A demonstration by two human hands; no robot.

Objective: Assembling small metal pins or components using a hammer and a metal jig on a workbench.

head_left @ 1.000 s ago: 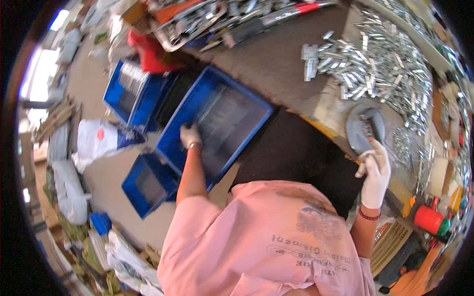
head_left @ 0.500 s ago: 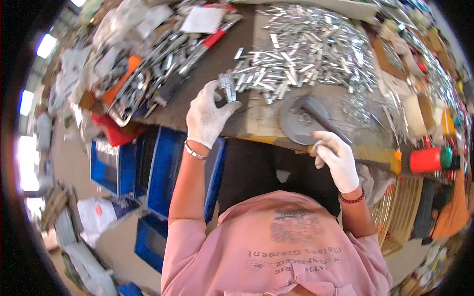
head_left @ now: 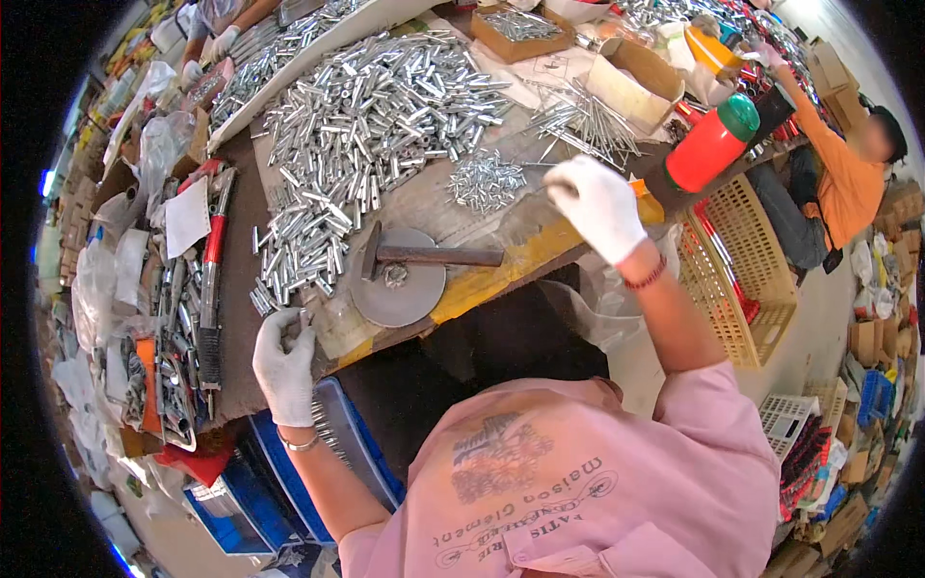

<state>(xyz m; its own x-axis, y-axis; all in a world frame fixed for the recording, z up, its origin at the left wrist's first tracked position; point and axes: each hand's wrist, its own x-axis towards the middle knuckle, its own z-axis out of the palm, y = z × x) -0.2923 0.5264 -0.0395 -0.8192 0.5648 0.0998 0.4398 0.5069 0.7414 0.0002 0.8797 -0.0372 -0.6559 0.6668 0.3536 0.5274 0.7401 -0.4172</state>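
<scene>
My left hand (head_left: 285,374), in a white glove, is at the near left of a heap of short metal tubes (head_left: 361,120). Its thumb and fingers pinch a short metal tube (head_left: 305,316), mostly covered by the glove. My right hand (head_left: 599,207), also gloved, hangs over the table's front edge with fingers curled together. A thin line shows at its fingertips, too small to name. Just left of it lies a small pile of little metal pins (head_left: 485,181). Between my hands a hammer (head_left: 438,255) rests across a round grey metal plate (head_left: 400,297).
Long thin rods (head_left: 588,125) and an open carton (head_left: 634,85) lie beyond my right hand. A red flask with a green lid (head_left: 711,144) stands right of them. Tools crowd the left side. Blue crates (head_left: 361,433) and a yellow basket (head_left: 737,279) sit below. Another person works at far right.
The view has swung to the right. My left hand has left the group of tubes it was beside and now pinches one. My right hand has moved from near the hammer to beside the pins.
</scene>
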